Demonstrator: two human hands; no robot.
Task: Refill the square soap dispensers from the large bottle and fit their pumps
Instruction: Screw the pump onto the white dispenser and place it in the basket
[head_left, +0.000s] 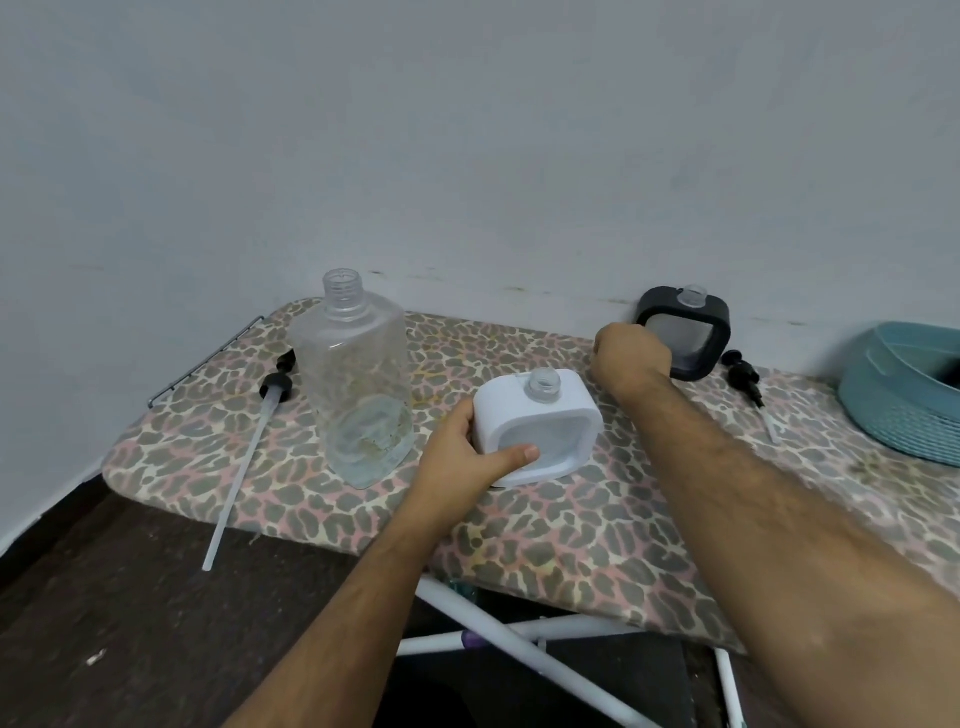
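White dispenser (537, 431) between large bottle (358, 384) and black dispenser (685, 332)

You see a dim, even scene under soft cool light with no hard glare, and only faint shadows sit under the clear large bottle (358, 384) and the white dispenser (537, 428) toward 6 o'clock. The wide lens bends the picture at its edges, so your right forearm (779, 509) swells and softens toward 4 o'clock. Detail is slightly smeared throughout, and the wall (467, 130) at 12 o'clock looks flat and grainy.
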